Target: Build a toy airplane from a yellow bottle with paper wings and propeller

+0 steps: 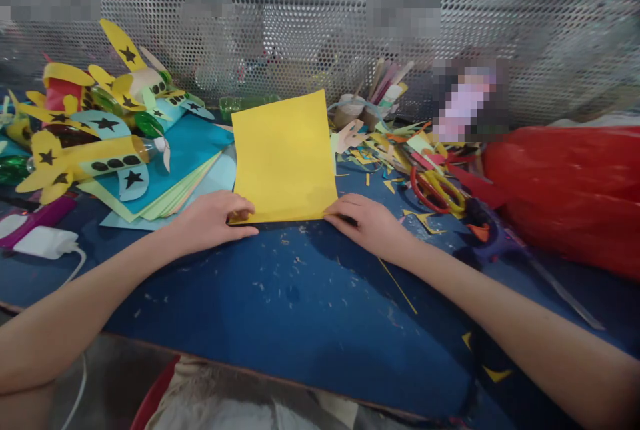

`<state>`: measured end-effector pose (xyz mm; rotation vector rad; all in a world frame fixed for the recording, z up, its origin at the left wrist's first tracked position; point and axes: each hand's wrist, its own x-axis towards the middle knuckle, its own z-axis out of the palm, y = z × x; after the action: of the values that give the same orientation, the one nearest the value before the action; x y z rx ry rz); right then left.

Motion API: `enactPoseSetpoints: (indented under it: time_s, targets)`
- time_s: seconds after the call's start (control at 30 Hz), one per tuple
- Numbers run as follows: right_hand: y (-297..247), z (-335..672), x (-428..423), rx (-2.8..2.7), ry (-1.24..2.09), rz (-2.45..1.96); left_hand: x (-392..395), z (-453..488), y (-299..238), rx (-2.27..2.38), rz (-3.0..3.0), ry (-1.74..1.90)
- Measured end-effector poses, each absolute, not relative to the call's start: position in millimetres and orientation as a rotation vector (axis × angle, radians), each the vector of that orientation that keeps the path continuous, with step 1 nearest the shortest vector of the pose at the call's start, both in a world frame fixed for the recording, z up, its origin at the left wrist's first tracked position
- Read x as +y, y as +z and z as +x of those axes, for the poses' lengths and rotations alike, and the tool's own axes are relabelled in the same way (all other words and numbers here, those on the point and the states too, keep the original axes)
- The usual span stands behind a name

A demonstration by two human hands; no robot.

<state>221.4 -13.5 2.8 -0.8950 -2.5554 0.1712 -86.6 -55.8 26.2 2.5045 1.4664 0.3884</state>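
A sheet of yellow paper (pixel 285 157) rises from the blue table, its near edge turned up in a narrow fold. At the lower left corner, my left hand (pixel 215 217) has its fingers closed on the paper, with the thumb lying along the front of the edge. The lower right corner is pinched between the thumb and fingers of my right hand (pixel 367 223). Behind my left hand lies a stack of blue and green paper sheets (pixel 175 170), partly covered by a plane made from a bottle and paper (pixel 115 157).
More paper-and-bottle planes (pixel 145 87) crowd the back left. A white charger (pixel 47 242) with a cable sits at far left. Right of the paper are scraps (pixel 385 150), scissors (pixel 437 190), a purple glue gun (pixel 493 233) and a red bag (pixel 570 190). Perforated metal (pixel 310 17) stands behind.
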Motion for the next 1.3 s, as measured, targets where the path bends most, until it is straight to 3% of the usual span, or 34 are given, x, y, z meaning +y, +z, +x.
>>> enactPoseSetpoints:
  time_s: [0.37,0.73,1.3]
  targets:
    - [6,219,-14,-2.312,0.291,-1.454,-48,-82,27,1.786,2.125,0.483]
    - [-7,217,-13,-2.223,0.27,-1.415,-49,-75,16,1.796,2.192,0.615]
    - [-6,217,-6,-2.313,0.275,-1.387,-46,-74,12,1.789,2.284,0.519]
